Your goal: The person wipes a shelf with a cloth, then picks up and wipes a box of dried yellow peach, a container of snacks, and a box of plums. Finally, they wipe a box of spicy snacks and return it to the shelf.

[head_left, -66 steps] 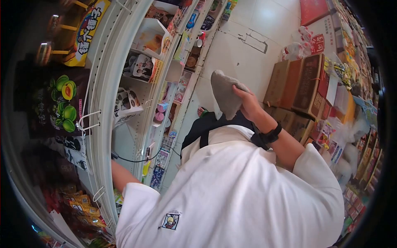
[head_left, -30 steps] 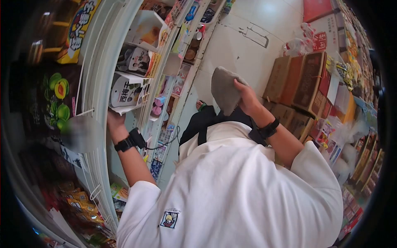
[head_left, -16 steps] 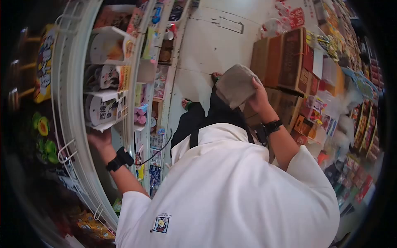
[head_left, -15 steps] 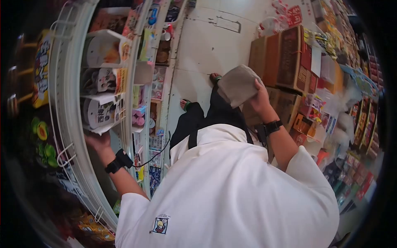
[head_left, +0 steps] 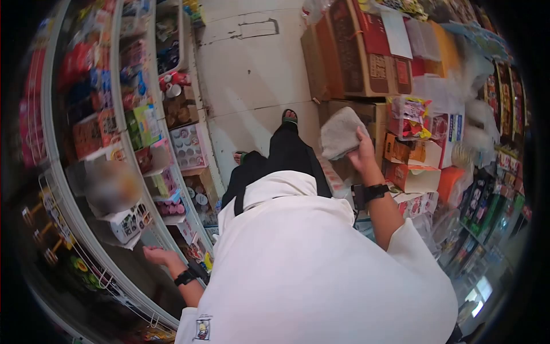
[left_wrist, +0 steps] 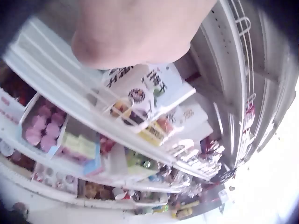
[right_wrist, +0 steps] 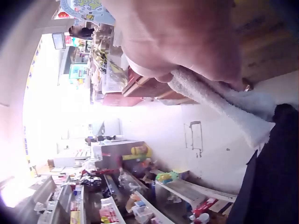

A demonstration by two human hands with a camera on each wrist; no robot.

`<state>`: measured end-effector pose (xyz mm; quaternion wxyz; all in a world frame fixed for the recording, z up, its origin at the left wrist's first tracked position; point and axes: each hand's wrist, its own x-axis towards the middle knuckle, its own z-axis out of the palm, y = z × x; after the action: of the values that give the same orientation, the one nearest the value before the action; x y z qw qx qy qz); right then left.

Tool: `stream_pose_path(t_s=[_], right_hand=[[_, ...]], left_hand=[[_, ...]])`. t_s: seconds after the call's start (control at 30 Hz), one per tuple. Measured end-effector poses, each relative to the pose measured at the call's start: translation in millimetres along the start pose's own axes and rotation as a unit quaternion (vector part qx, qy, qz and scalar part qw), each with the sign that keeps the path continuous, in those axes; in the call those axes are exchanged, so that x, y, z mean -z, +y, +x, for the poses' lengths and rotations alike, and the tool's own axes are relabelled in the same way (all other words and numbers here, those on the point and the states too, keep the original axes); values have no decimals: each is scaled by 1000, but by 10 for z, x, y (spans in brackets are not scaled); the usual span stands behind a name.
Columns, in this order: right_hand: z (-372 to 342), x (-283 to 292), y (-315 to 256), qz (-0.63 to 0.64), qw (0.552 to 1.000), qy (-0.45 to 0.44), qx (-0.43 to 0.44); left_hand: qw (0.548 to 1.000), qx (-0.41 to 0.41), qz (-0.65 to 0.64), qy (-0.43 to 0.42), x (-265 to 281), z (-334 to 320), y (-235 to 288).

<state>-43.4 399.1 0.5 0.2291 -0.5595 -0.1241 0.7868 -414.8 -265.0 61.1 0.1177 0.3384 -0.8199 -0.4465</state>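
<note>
The right hand pinches 1 edge of a grey cloth near the carton; it looks soft, light and floppy, probably best held by a bunched edge; the left hand, near a snack box, I can't read clearly

I count one grey cloth, one white shirt with one small printed badge, two dark wrist straps and two sandalled feet. Of brown cartons there are at least two. One open box contains at least six pink round pieces; other shelf goods are too blurred for exact counting
</note>
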Motion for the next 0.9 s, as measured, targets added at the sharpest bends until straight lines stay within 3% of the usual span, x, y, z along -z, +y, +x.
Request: stream_pose_path(t_s=[0.03,0.1,0.17,0.2,0.27,0.3,0.37,0.4,0.47,0.5,0.57,0.63,0.7,0.73,0.77,0.8,0.83,0.9], right_hand=[[-35,-30,-108,8,1000,6,1],[-108,-140,-316,-1,998,-58,20],[-194,-258,-577,29,998,-48,9],[-201,-257,-674,20,998,-62,21],[-261,-230,-873,18,996,-81,40],[-335,-243,-988,26,996,-74,45],[-499,-267,-1192,14,996,-35,83],[-529,-211,-1276,22,995,-30,89],[-599,-88,-1401,-140,977,19,160],[-657,-123,-1486,-132,978,24,162],[-827,-252,-1718,-364,896,-10,255],[-892,-237,-1772,-422,882,19,209],[-826,-181,-1660,-570,809,30,142],[-730,-128,-1552,-618,777,50,110],[-566,-134,-1451,-613,780,64,107],[-394,-157,-1338,-645,761,70,-1],[-256,-169,-1146,-668,732,70,-113],[217,-48,-573,-675,698,75,-228]], left_hand=[[1000,-7,3,-7,-143,-288,62],[978,-196,74,-27,-501,-1126,142],[973,-135,86,-167,-892,-1691,382],[948,-169,68,-263,-1110,-1793,373],[912,-84,70,-396,-1538,-2282,789],[907,-89,74,-404,-1763,-2434,972],[776,-129,237,-570,-2218,-2712,1249],[770,-135,239,-577,-2453,-2849,1324],[598,-277,399,-637,-2825,-3116,1448],[591,-283,402,-639,-2989,-3279,1581],[488,-316,441,-683,-3278,-3523,1850],[451,-281,434,-727,-3653,-3241,1890],[423,-71,488,-760,-3832,-3458,2717],[336,-10,483,-808,-4021,-3499,2970],[246,52,474,-844,-4212,-3526,3176],[293,31,448,-844,-4276,-3595,3302],[282,38,457,-843,-4433,-3550,3408],[192,53,464,-863,-4952,-3600,3573]])
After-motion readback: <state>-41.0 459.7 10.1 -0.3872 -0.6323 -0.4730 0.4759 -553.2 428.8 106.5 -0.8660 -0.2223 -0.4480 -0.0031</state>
